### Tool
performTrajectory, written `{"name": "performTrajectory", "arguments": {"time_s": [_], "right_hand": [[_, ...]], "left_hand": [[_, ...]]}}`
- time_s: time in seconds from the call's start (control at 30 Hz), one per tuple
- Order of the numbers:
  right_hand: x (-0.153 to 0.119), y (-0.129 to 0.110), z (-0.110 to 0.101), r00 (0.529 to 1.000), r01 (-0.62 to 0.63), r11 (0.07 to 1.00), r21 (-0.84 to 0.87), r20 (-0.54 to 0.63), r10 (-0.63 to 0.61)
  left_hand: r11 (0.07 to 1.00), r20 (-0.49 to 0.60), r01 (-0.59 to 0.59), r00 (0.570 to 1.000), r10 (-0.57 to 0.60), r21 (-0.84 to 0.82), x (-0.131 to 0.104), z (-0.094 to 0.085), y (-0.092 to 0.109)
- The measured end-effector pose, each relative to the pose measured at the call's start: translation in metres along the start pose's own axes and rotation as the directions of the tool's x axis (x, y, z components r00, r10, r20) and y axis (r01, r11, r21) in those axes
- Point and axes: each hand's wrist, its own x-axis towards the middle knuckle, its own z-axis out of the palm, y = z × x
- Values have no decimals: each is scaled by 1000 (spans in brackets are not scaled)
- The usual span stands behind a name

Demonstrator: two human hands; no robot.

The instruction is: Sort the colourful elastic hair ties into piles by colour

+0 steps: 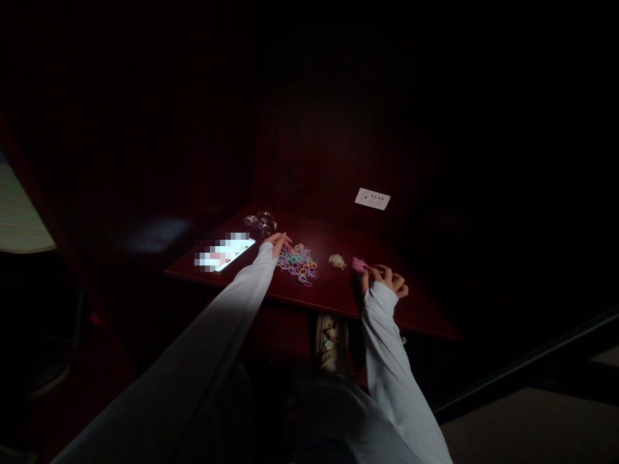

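A loose pile of small multicoloured elastic bands (297, 261) lies on the dark red desk. My left hand (279, 243) rests at its upper left edge, fingers stretched out and no band visibly held. Further right is a small heap of pale yellow bands (337, 261), and beyond that a heap of pink bands (358, 264). At the pink heap, my right hand (384, 278) has its thumb and forefinger drawn together in a pinch against the edge; anything between the tips is too small to make out. Its other fingers are bent.
On the left of the desk (329, 299) lies a lit phone (236, 250), its screen blurred out. Behind my left hand stands a clear jar (264, 221) with a lid beside it. A white socket plate (372, 199) is on the back panel. A shoe (332, 341) shows below the front edge.
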Motion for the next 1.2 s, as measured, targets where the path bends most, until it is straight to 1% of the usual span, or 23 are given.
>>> {"name": "performTrajectory", "arguments": {"time_s": [0.1,0.17,0.23,0.3,0.37,0.43,0.5,0.6,0.63,0.7,0.77,0.83,0.93,1.0,1.07,1.2], "right_hand": [[2,-39,5,990,125,989,79,55,-130],[3,-67,12,959,224,960,171,136,-248],[4,-92,20,924,278,924,263,191,-332],[4,-110,30,891,311,888,338,222,-396],[4,-119,40,871,313,865,393,244,-426],[3,-120,49,871,280,860,427,263,-415],[3,-117,55,886,222,866,448,279,-371],[3,-111,61,903,144,877,459,301,-306],[3,-110,62,902,137,877,461,307,-303],[3,-109,64,892,163,866,473,304,-334],[2,-110,67,884,199,851,486,287,-370],[3,-111,68,895,188,856,482,275,-352],[4,-110,69,922,109,875,471,281,-266],[5,-109,68,927,75,883,463,295,-233],[6,-109,66,919,76,888,454,314,-239],[5,-109,61,888,143,876,461,331,-319]], "left_hand": [[999,-30,-31,999,32,26,1,-2,-2],[999,-60,-46,997,47,26,0,-3,-3],[998,-99,-52,994,54,25,-1,-3,-2],[998,-127,-42,991,46,37,-3,-3,0],[998,-126,-28,991,35,57,-5,-4,3],[997,-101,-22,994,30,77,-6,-4,5],[993,-67,-24,997,32,118,-7,-4,7],[962,-28,-27,999,36,270,-9,-5,8],[940,-19,-25,999,34,339,-10,-5,9],[883,9,-34,999,34,468,-13,-4,10],[825,55,-77,997,55,560,-16,-3,11],[772,106,-126,991,76,623,-19,-2,11],[713,159,-172,984,85,680,-21,0,8],[691,193,-197,978,84,696,-21,0,6],[677,224,-215,972,77,704,-20,-1,4],[662,251,-231,966,67,713,-19,-3,1]]}}
